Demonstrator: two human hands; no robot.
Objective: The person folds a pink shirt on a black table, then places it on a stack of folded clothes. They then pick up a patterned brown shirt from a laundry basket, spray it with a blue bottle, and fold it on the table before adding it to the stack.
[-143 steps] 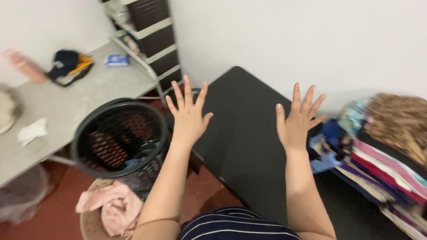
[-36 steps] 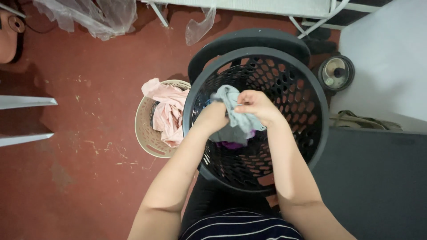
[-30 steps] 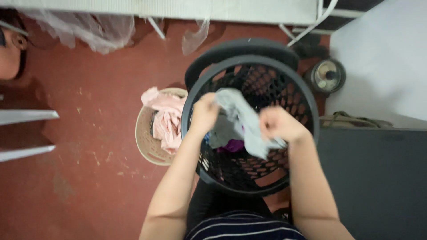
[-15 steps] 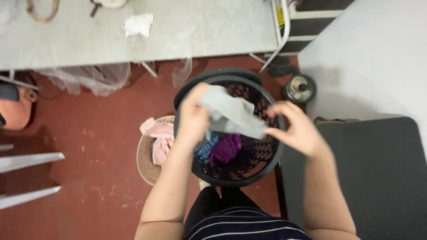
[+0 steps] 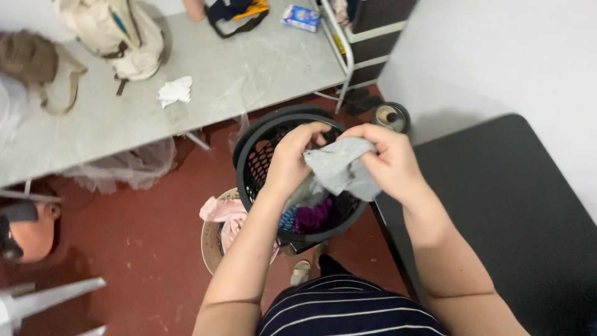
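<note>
I am pinching the grey cloth above the black basket, left fingers and right fingers clamped on its edges. I am keeping it clear of the clothes below.

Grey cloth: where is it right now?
The grey cloth is centre frame in the head view, held between the left hand and right hand, above the black basket.

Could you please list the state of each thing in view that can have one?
grey cloth: held up, bunched.
left hand: gripping the cloth.
right hand: gripping the cloth.
black laundry basket: upright, holding clothes.
pink garment: heaped in the low woven basket.
beige backpack: lying on the grey table.
</note>
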